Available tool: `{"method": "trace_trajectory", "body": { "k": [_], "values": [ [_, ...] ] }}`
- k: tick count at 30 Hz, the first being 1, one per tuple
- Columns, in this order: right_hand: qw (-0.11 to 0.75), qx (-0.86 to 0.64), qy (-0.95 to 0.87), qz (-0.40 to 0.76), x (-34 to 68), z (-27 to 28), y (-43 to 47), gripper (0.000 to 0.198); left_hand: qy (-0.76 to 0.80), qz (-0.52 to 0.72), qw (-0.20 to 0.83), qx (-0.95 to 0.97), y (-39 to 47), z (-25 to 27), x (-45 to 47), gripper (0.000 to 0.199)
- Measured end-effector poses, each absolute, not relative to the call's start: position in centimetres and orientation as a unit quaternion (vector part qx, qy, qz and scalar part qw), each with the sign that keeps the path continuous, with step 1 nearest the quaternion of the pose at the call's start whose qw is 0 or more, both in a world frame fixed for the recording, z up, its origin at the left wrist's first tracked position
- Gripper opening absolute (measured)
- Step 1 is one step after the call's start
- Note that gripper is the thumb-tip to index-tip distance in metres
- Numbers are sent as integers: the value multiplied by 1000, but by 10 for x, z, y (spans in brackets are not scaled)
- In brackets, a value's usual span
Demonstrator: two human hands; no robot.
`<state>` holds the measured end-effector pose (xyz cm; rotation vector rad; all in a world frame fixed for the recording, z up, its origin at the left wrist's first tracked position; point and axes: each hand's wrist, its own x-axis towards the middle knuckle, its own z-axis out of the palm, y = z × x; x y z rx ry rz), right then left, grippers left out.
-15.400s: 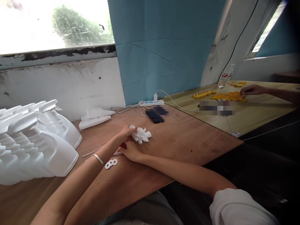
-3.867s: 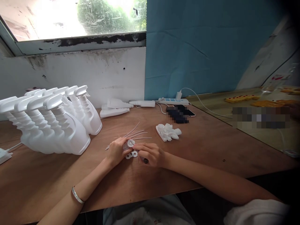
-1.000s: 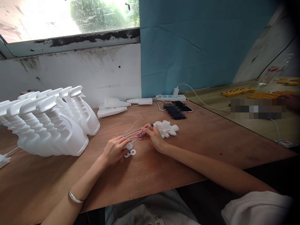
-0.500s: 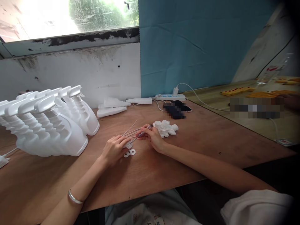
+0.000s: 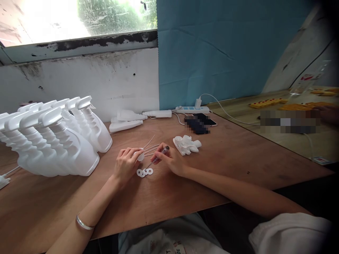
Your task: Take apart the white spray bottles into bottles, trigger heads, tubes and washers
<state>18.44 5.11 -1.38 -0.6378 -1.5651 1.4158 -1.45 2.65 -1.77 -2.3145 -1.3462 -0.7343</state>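
My right hand (image 5: 169, 159) is closed around the clear handle of a small screwdriver (image 5: 158, 155). The metal shaft slants down, its tip at a little group of flat white ring washers (image 5: 149, 171) on the table. Beside it, my left hand (image 5: 127, 163) pinches a small white plastic part with a round end (image 5: 141, 157); the fingers hide much of it. Several thin pale tubes (image 5: 151, 148) lie behind both hands. Right of them is a pile of white sprayer heads (image 5: 186, 144).
White spray bottles (image 5: 76, 148) stand packed together on the left of the wooden table (image 5: 172, 201). More white bottles (image 5: 127, 121) lie by the wall. A power strip (image 5: 189, 109) and a phone (image 5: 208, 120) sit at the back. Another person's hand (image 5: 329, 113) shows far right.
The screwdriver tip has moved from the white part in my left hand down to the washers. My left hand has lifted the part slightly up and left, away from the tip.
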Motion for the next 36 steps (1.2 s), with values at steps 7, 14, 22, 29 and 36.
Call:
{"method": "trace_trajectory", "body": {
  "k": [7, 14, 22, 29, 36],
  "values": [
    [399, -57, -883, 241, 194, -17, 41, 15, -552, -397, -32, -733, 26, -5, -13, 25],
    [386, 206, -899, -27, 178, -34, 31, 15, -578, -447, -366, -576, 51, 22, 9, 34],
    [421, 215, -865, -168, 169, -49, 33, 17, -619, -324, -401, -592, 103, 14, 84, 31],
    [417, 223, -863, -177, 169, -49, 34, 19, -604, -286, -419, -615, 120, 7, 120, 36],
    [375, 194, -884, -201, 170, -50, 35, 19, -608, -230, -382, -657, 113, 8, 106, 51]
  ]
}}
